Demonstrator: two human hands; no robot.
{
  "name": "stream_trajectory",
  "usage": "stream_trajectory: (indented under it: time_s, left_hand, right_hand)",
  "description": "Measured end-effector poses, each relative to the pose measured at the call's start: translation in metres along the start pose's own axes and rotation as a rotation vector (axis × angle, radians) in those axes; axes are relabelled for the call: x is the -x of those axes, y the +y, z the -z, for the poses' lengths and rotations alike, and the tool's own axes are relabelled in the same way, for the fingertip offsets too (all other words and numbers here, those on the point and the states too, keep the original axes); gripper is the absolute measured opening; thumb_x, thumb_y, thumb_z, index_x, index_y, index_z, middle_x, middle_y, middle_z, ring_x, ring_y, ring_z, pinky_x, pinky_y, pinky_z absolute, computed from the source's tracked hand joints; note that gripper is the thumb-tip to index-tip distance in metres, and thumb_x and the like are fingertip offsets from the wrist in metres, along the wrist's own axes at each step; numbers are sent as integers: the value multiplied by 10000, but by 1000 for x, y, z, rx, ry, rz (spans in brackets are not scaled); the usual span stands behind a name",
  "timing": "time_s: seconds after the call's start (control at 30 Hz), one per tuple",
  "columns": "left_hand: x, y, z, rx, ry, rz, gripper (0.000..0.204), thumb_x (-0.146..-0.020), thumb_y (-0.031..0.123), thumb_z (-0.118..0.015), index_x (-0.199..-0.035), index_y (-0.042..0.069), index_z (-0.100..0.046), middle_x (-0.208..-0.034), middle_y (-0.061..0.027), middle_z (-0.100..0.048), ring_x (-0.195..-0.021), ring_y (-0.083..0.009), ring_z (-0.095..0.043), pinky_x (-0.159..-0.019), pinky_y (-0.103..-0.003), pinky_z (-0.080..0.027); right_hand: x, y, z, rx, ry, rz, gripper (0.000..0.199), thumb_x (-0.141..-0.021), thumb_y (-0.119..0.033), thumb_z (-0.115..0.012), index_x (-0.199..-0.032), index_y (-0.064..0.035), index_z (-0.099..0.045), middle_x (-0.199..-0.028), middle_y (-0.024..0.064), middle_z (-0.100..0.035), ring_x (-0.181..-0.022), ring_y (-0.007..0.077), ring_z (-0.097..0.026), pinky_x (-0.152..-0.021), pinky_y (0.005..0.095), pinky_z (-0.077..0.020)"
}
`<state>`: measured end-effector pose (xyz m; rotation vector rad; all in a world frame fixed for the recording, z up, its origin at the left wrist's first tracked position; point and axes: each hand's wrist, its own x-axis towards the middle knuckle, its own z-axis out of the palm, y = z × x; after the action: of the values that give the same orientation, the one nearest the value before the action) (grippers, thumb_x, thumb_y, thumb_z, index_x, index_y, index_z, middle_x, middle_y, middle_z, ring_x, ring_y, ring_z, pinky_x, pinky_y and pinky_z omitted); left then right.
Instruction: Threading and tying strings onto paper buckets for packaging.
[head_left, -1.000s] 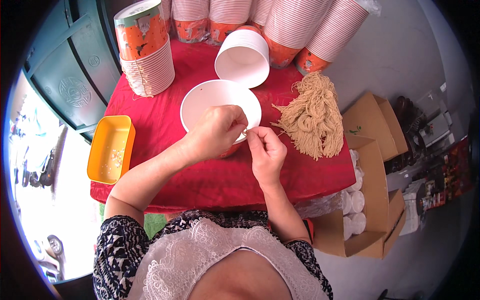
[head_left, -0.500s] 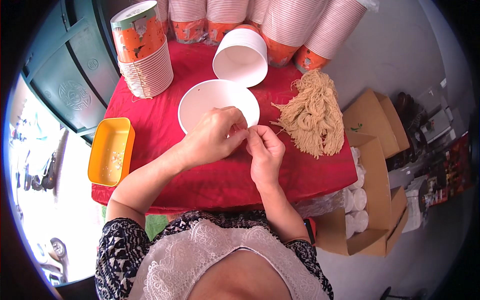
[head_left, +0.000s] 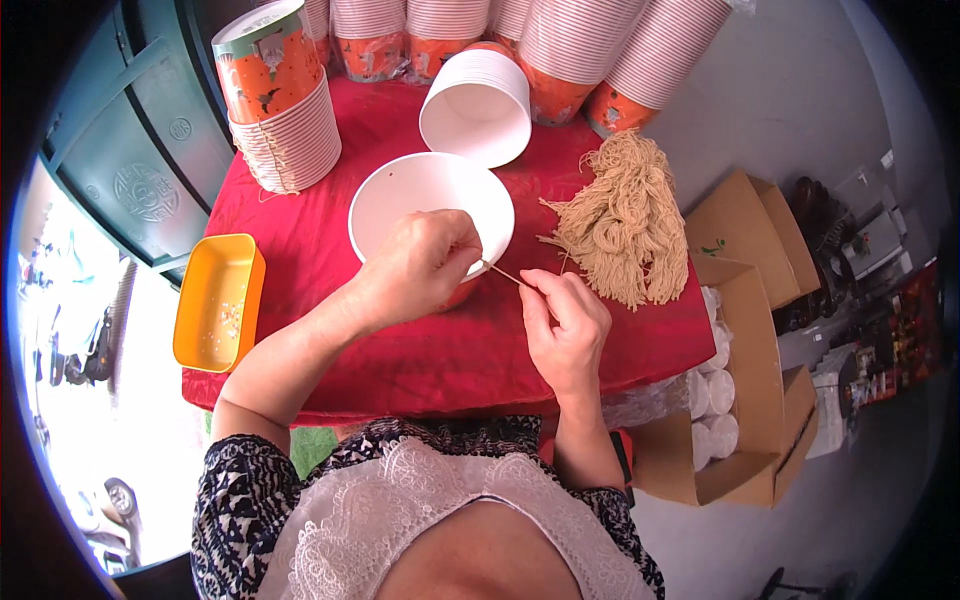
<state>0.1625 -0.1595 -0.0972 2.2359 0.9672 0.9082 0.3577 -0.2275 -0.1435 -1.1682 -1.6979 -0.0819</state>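
Observation:
A white-lined paper bucket (head_left: 400, 200) stands on the red-covered table with its mouth toward me. My left hand (head_left: 425, 262) is closed on its near rim, the fingertips bent over inside and partly hidden. From that rim a thin tan string (head_left: 503, 273) runs taut to my right hand (head_left: 568, 325), whose thumb and fingers pinch it just right of the bucket. A loose bundle of the same tan string (head_left: 630, 225) lies beyond my right hand.
Nested paper buckets (head_left: 480, 110) lie behind, mouth toward me. A bucket stack (head_left: 285, 130) with strings stands at left, near a yellow tray (head_left: 205, 320) holding small bits. Wrapped bucket stacks (head_left: 575, 50) line the back. A cardboard box (head_left: 755, 350) stands right of the table.
My right hand has moved right and slightly toward me, away from the left hand, and a taut length of string now shows between them. The left hand stays at the rim.

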Motion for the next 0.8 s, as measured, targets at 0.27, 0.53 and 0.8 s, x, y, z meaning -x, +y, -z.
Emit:
stream_trajectory:
  time_s: [0.27, 0.53, 0.8]
  left_hand:
    - [0, -4, -2, -55, 25, -40, 58, -820, 16, -615, -816, -41, -624, -731, -182, -635, -660, -278, -633, -604, -368, -482]
    - [-3, -4, -6, -116, 68, -45, 81, -830, 39, -614, -817, -40, -626, -720, -198, -626, -653, -318, -632, -615, -379, -489]
    - [-12, -7, 30, -55, 158, -136, 105, -917, -15, -526, -977, -38, -609, -867, -109, -635, -784, -192, -620, -726, -313, -514]
  right_hand:
    - [6, 0, -6, -37, -17, -41, 122, -817, 47, -630, -925, -10, -628, -795, 139, -667, -681, 301, -666, -586, 371, -520]
    - [5, 5, -18, -59, 53, -75, 145, -846, 24, -611, -986, -11, -614, -761, 136, -654, -633, 291, -654, -556, 370, -505]
    - [-15, -14, -34, -279, -175, 55, 197, -853, -40, -661, -1041, 11, -629, -694, 123, -616, -580, 212, -635, -541, 326, -492]
